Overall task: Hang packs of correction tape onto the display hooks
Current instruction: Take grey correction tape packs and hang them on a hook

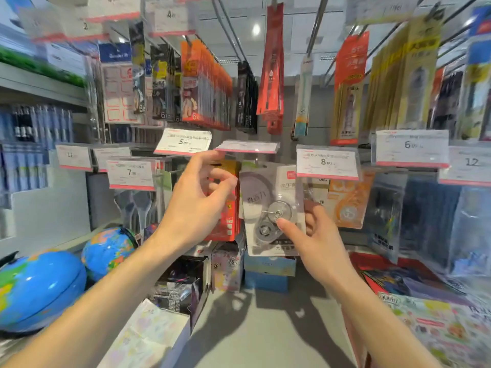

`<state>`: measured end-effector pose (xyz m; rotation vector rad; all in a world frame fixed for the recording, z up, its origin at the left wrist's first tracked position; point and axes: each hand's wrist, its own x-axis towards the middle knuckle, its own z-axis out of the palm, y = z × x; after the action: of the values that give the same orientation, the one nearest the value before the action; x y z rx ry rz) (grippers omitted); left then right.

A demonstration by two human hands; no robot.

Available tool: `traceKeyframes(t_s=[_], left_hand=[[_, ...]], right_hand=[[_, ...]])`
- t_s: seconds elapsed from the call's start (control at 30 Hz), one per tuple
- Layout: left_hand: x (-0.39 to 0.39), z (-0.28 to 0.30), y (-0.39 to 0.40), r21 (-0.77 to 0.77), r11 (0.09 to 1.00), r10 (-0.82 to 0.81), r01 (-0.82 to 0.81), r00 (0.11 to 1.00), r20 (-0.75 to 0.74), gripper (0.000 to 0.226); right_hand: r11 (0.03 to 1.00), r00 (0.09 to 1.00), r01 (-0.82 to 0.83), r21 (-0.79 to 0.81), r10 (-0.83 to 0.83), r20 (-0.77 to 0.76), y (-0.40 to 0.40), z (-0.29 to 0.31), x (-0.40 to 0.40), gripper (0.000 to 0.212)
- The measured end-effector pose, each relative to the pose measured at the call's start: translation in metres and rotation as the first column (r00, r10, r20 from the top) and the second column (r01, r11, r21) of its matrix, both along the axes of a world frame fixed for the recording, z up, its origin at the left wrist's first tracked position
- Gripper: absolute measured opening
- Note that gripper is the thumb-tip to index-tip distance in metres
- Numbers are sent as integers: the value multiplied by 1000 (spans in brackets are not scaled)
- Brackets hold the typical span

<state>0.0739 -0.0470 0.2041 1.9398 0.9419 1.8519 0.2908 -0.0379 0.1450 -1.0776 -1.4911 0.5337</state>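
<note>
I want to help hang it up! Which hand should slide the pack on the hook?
Probably the right hand: it already pinches the clear pack. The left hand lifts the price tag.

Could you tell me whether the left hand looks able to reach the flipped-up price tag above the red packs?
Probably yes: the left hand is raised just under the price tag, its fingertips almost at the tag's edge, with nothing between them.

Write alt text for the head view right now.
Right hand holds a clear correction tape pack up toward the display hooks; left hand lifts a price tag above it. Two globes sit lower left.
</note>
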Motion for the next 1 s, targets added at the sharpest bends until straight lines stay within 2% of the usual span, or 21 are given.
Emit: traceKeyframes(t_s=[0.13, 0.23, 0.3, 0.6, 0.77, 0.9, 1.0], left_hand=[[-4, 8, -3, 22, 1000, -12, 13, 1000, -22, 35], [-6, 9, -1, 25, 1000, -15, 16, 999, -33, 36], [-8, 8, 0, 21, 1000, -17, 17, 999, -39, 37], [-16, 3, 7, 11, 996, -83, 84, 995, -57, 35], [-16, -6, 11, 22, 994, -105, 106, 994, -40, 32], [-16, -28, 31, -30, 994, -105, 104, 994, -30, 29], [-14, -44, 58, -100, 993, -61, 65, 997, 43, 22]], right_hand=[[1000, 1000, 1, -16, -1, -28, 14, 9, -14, 39], [1000, 999, 3, -15, -3, -47, 21, 12, -19, 56], [1000, 998, -2, -5, 2, -62, 26, 13, -21, 60], [997, 989, -62, 44, 68, -134, 46, 11, -25, 45], [998, 989, -44, 50, 50, -136, 55, 3, -27, 28], [997, 987, 5, 80, 7, -158, 60, 1, -32, 53], [995, 987, 25, 101, -9, -158, 65, -5, -32, 53]])
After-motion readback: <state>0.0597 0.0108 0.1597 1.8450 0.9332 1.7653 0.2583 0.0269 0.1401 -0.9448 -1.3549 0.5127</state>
